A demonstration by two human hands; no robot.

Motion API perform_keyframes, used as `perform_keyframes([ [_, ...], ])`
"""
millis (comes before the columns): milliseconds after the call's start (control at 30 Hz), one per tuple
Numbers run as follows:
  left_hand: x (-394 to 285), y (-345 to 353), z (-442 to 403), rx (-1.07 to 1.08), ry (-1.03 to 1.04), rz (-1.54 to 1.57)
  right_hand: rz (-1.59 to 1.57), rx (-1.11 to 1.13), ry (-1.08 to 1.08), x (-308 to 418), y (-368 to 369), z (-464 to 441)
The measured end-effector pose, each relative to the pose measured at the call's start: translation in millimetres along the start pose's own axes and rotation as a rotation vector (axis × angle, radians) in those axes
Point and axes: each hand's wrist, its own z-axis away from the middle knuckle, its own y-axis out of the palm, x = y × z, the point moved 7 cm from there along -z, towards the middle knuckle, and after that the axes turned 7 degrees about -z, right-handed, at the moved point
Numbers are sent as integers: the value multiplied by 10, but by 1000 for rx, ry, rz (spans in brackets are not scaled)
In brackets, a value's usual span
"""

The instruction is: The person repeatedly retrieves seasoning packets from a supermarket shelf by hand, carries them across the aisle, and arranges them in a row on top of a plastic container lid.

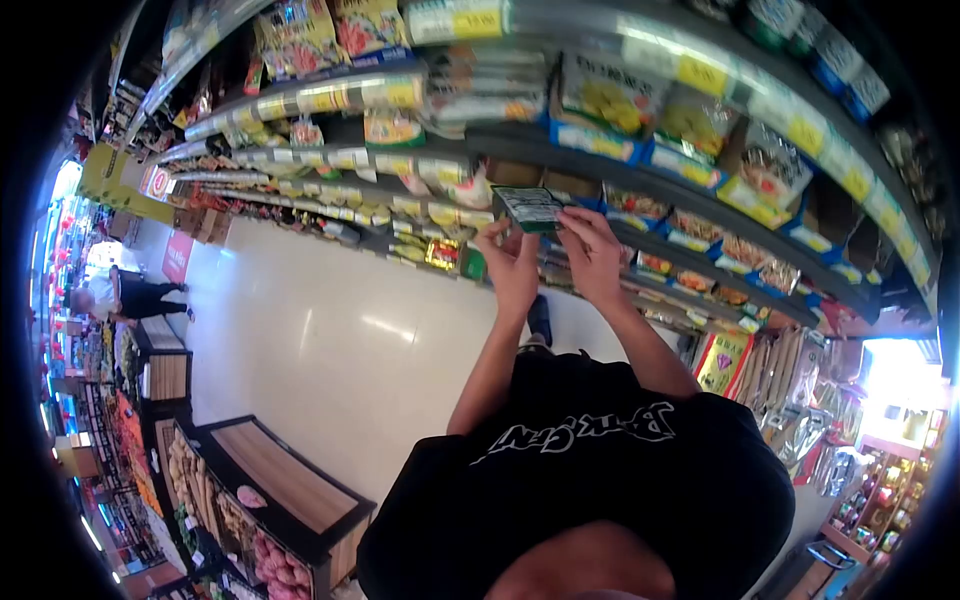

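- Green-and-white packet (531, 210), raised in front of the stocked shelves (350, 94).
- Left hand (512, 262) half-curled, gripping near its lower left edge.
- Right hand (592, 252) with fingers closed on its right corner.

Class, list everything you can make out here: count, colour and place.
packet: one, green and white, between hands
shelves: several, dark, across the top
price tags: many, yellow and white, shelf edges
packaged goods: many, mixed colours, on shelves
floor: one, pale, centre-left
display stands: at least two, black and brown, left
produce: many, pink, bottom left
other person: one, pale top, dark trousers, far left
shirt: one, black, white lettering, bottom
left hand: one, bare, on packet
right hand: one, bare, on packet
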Motion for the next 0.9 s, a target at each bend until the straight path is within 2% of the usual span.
perform_keyframes([
  [33, -2, 108, -187, 20, -35, 75, 19, -24, -16, -134, 59, -153],
  [67, 69, 170, -380, 48, -29, -2, 19, -28, -32, -316, 122, -295],
  [167, 360, 389, -897, 104, -217, 242, 109, 99, 186, -715, 287, -692],
  [200, 470, 447, -1014, 94, -312, 376, 126, 78, 163, -988, 347, -759],
  [267, 834, 434, -1256, 242, -222, 0, 832, 149, -181, -1222, 469, -835],
  [300, 858, 475, -1323, 234, -236, 103, 1171, 175, -376, -1322, 556, -851],
  [333, 901, 514, -1388, 225, -251, 206, 729, 217, -155, -1498, 518, -945],
  [367, 1076, 531, -1467, 202, -189, 248, 774, 319, -78, -1649, 536, -986],
  [433, 1211, 614, -1659, 204, -189, 334, 742, 348, 0, -1738, 594, -1095],
  [700, 1355, 916, -2115, 262, -358, 570, 731, 445, 186, -1820, 624, -1363],
  [900, 1429, 1026, -2136, 299, -513, 673, 529, 486, 450, -1328, 441, -1099],
])
